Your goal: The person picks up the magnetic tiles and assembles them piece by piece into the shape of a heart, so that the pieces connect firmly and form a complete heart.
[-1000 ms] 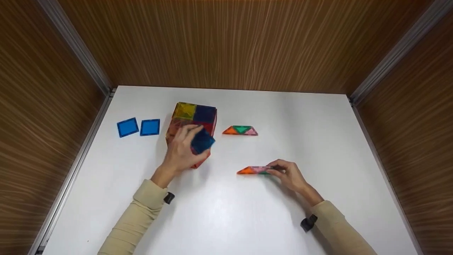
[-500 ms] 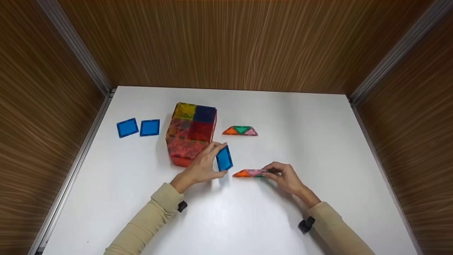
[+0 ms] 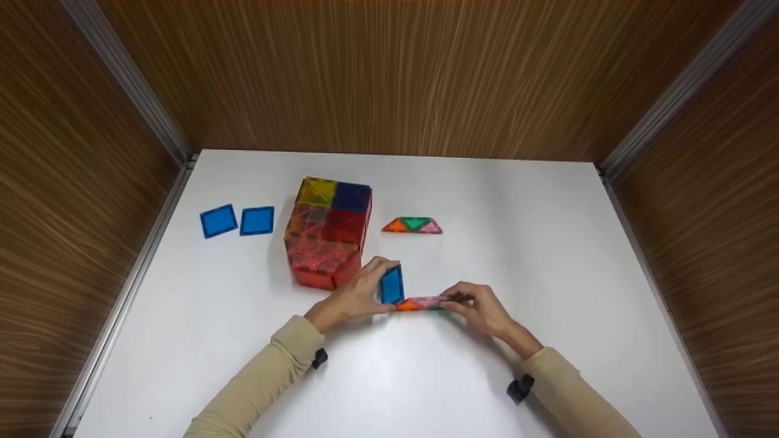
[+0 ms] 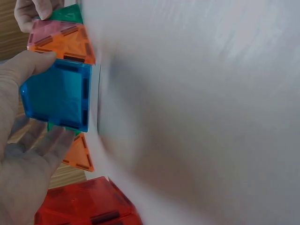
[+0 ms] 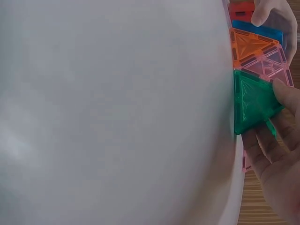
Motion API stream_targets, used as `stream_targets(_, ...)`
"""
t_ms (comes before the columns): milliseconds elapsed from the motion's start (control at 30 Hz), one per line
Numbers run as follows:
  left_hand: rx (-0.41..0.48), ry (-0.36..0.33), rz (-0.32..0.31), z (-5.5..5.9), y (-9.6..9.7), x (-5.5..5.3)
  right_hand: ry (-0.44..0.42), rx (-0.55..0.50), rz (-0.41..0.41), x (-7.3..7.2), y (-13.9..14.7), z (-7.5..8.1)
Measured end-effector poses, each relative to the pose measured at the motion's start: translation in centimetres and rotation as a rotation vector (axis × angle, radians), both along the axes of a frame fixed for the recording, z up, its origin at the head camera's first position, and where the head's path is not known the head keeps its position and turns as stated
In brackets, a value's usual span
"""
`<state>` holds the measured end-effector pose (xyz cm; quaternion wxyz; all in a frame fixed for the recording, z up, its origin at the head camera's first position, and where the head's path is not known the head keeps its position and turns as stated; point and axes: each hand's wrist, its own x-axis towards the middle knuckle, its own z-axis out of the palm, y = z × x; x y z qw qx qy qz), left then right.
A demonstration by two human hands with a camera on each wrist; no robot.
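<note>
My left hand (image 3: 356, 295) grips a blue square magnetic tile (image 3: 392, 285) by its opposite edges, thumb on one side and fingers on the other. The tile stands upright close over the white table. Its edge meets the orange triangle (image 4: 70, 44) of an upright strip of orange, pink and green triangular magnetic tiles (image 3: 423, 303). At the strip's other end, the green triangle (image 5: 254, 101) is pinched between thumb and fingers of my right hand (image 3: 479, 309). Just left of my left hand stands a block built of red, yellow and dark blue tiles (image 3: 322, 255).
A second orange, green and pink triangle strip (image 3: 414, 225) stands right of the block. Two blue square tiles, one tilted (image 3: 218, 221) and one straighter (image 3: 257, 221), lie at the table's left. Wood-grain panels (image 3: 389, 79) enclose the back and sides.
My left hand has carried the blue tile from over the block, rightward and nearer, to the strip's orange end. My right hand has moved the strip left and slightly nearer.
</note>
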<state>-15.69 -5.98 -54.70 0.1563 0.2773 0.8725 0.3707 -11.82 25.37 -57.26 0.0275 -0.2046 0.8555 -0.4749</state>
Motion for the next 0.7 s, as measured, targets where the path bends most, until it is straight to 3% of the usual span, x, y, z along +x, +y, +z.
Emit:
stream_targets(467,0.014,0.001,-0.024,-0.2,-0.1,-0.4,-0.062,0.012,0.059,0.0,-0.2,0.4)
stream_targets(567,0.008,-0.018,-0.023,-0.1,0.0,-0.5,-0.053,-0.017,0.034,-0.7,0.2,1.1)
stream_targets(700,-0.010,-0.034,-0.017,0.0,0.0,-0.6,0.005,-0.057,-0.051,-2.8,0.6,2.0)
